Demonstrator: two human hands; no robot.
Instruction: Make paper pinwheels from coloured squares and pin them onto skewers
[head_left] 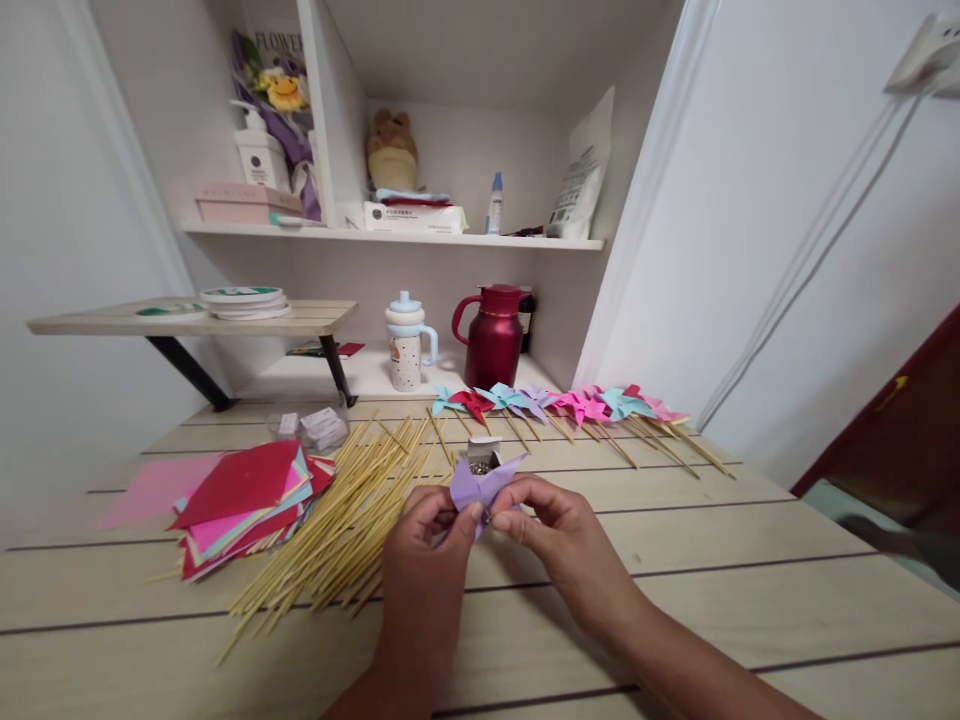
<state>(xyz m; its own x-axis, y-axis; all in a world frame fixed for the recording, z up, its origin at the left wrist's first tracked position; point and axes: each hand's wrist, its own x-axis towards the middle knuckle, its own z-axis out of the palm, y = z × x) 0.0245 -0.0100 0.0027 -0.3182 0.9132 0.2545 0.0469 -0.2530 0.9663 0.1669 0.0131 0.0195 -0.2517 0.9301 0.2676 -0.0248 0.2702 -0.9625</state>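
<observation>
In the head view, a folded purple paper piece [484,484] is being pinched above the desk [712,600] between the left hand [426,540] and the right hand [551,525], the fingers [517,520] of both being closed on its lower edge. Just behind it a small open box [482,458] is being shown. Bamboo sticks [337,530] and stacked coloured paper squares [244,505] are lying to the left, with finished pinwheels [562,403] lined up farther back.

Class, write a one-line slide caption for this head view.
Both hands, left hand and right hand, pinch a folded lilac paper pinwheel beside thin bamboo sticks.
</observation>
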